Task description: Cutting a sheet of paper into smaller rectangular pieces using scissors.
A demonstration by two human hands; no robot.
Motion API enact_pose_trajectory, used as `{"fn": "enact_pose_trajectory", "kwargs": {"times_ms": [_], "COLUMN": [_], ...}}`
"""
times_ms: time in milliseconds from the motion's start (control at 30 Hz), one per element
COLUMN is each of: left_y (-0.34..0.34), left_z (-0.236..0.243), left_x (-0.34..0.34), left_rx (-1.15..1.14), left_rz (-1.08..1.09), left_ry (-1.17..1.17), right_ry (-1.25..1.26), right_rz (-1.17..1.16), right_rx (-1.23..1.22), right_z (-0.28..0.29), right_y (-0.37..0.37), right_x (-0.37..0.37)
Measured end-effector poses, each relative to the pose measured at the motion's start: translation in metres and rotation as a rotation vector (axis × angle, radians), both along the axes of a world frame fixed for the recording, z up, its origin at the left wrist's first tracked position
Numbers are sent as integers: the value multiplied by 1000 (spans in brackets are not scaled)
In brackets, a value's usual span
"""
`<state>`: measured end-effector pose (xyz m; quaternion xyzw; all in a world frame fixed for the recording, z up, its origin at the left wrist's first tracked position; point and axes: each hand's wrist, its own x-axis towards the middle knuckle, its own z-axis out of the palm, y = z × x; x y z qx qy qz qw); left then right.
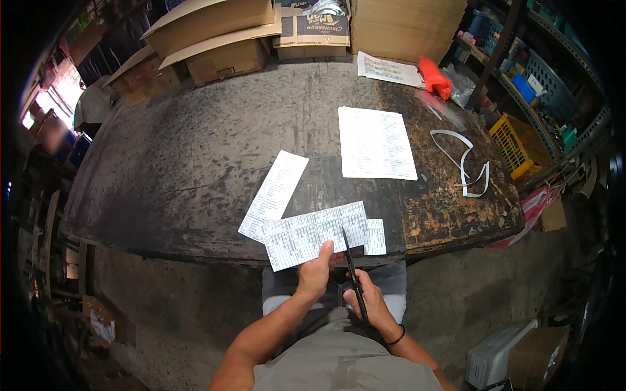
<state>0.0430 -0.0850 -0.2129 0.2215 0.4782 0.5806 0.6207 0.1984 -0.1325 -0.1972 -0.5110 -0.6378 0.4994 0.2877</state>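
Note:
My left hand (317, 272) pinches the lower edge of a wide printed paper strip (313, 236), thumb on top and fingers beneath. In my right hand (371, 301) is a pair of black-handled scissors (352, 272), the blades pointing up and lying against the right part of that strip. Whether the blades are apart is too fine to make out. Left of the strip, a long printed paper (277, 189) rests aslant on the table, partly under it. A small printed slip (375, 236) lies just right of the strip, near the table's front edge.
A stack of printed sheets (377, 143) sits on the dark worn table (176, 156). Curled white paper offcuts (465, 156) lie to its right. Cardboard boxes (228, 58) line the back, beside a red plastic bag (435, 77). A yellow crate (515, 146) stands past the right edge.

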Motion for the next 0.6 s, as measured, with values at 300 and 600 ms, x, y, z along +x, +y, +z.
{"fn": "enact_pose_trajectory", "kwargs": {"times_ms": [300, 600], "left_y": [-5, -6], "left_z": [-3, 1], "left_x": [3, 1], "left_rx": [26, -4], "left_rz": [57, -10], "left_ry": [-7, 20], "right_ry": [13, -3], "right_rz": [18, 7], "right_rx": [-18, 3], "right_z": [3, -4], "right_y": [3, 2], "right_x": [-1, 0]}}
